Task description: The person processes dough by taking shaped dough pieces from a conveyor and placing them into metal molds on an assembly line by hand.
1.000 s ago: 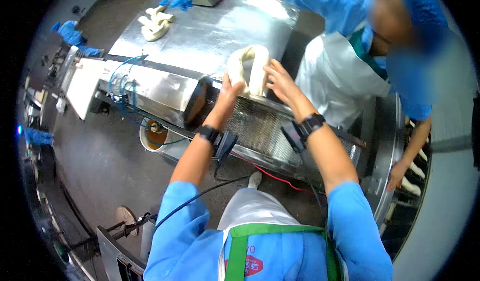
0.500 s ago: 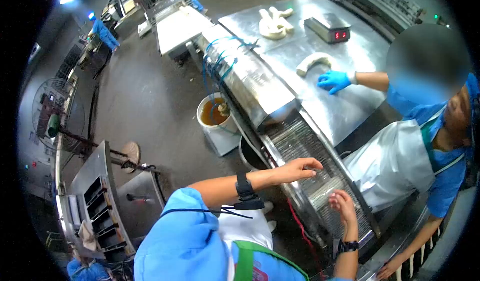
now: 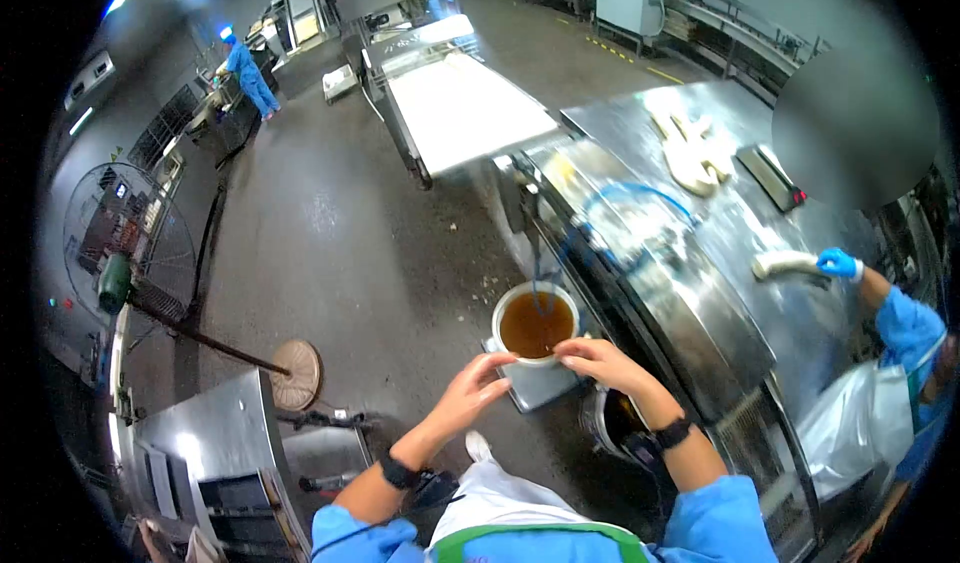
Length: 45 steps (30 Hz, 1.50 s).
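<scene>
My left hand (image 3: 468, 395) is just in front of a white bucket (image 3: 497, 313), its fingers stretched out and holding nothing. My right hand (image 3: 608, 365) faces it from the other side, fingers extended and empty, near the bucket's front rim. Brown liquid (image 3: 532, 325) fills much of the bucket, and a bluish hose (image 3: 540, 298) dips into it. Under the bucket is a grey flat platform (image 3: 540, 385). Whether either hand touches the rim, I cannot tell. A second metal pot (image 3: 598, 418) stands beside my right forearm, partly hidden.
To the right runs a metal-covered conveyor machine (image 3: 690, 293). On the steel table (image 3: 740, 263) lie pale dough rolls (image 3: 690, 158) and a scale (image 3: 768, 178). A co-worker's blue glove (image 3: 840, 263) holds one dough roll (image 3: 785, 265). A floor fan (image 3: 118, 283) and steel cart (image 3: 215, 418) stand left.
Both my hands have moved from over the conveyor to the bucket on the left, and my view has turned with them. The co-worker's gloved hand has taken hold of a dough roll.
</scene>
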Each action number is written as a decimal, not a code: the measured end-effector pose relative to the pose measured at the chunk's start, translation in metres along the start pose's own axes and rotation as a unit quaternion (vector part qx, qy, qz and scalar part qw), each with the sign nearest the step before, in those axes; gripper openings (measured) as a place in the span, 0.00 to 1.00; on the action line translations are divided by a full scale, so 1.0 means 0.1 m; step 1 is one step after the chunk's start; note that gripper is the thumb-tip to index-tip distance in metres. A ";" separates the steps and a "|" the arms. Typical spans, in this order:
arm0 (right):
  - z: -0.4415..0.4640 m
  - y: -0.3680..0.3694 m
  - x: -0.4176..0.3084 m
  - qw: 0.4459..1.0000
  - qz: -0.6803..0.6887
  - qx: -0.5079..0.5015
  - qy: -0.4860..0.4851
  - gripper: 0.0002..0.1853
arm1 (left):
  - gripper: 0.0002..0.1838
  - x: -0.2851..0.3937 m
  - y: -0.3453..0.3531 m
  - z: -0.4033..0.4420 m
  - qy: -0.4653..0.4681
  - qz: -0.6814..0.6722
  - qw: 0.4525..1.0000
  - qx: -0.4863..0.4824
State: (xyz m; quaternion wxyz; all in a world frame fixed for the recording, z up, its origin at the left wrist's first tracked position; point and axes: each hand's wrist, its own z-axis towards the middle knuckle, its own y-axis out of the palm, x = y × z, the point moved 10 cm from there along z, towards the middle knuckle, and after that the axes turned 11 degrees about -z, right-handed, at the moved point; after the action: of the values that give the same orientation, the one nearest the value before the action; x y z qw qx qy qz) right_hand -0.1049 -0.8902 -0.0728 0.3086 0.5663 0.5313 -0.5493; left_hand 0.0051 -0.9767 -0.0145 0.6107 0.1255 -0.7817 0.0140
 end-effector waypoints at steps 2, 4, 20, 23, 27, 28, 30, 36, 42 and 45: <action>1.07 0.05 0.01 0.987 -0.143 0.024 -0.062 0.17 | 0.18 0.10 -0.92 -0.02 0.040 0.157 0.982 0.101; 1.88 -0.11 0.07 0.973 -0.217 0.078 -0.014 0.18 | 0.18 0.14 -1.46 0.04 0.032 0.154 0.979 0.132; 6.10 -2.64 -0.18 0.843 -0.385 0.356 0.119 0.18 | 0.19 1.19 -4.77 2.33 0.002 0.265 0.927 0.267; 6.50 -2.99 -0.39 0.799 -0.441 0.397 0.097 0.16 | 0.19 1.37 -5.15 2.73 -0.031 0.273 0.924 0.266; 6.98 -3.50 -0.41 0.735 -0.500 0.440 0.125 0.15 | 0.18 1.58 -5.75 3.34 -0.008 0.315 0.921 0.229; 7.10 -3.62 -0.38 0.714 -0.515 0.457 0.126 0.15 | 0.18 1.60 -5.91 3.52 -0.007 0.313 0.922 0.225; 7.37 -3.78 -0.22 0.710 -0.525 0.440 0.165 0.13 | 0.18 1.73 -6.26 3.93 0.029 0.355 0.910 0.214; 7.86 -4.12 0.20 0.691 -0.548 0.359 0.304 0.10 | 0.19 2.00 -6.97 6.04 0.185 0.486 0.847 0.110; 7.22 -4.02 0.09 0.747 -0.372 0.463 0.299 0.12 | 0.16 2.37 -6.68 8.79 0.303 0.652 0.690 0.080; 6.91 -3.93 -0.29 0.769 -0.237 0.526 0.275 0.11 | 0.13 2.22 -6.47 9.79 0.335 0.697 0.630 0.070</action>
State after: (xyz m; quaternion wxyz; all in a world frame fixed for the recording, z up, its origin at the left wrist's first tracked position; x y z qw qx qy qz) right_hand -0.6733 -1.4467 -0.0959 -0.3366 0.6231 0.3384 -0.6196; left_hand -0.8374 -1.8145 -0.1349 0.6279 -0.4282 -0.3745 0.5312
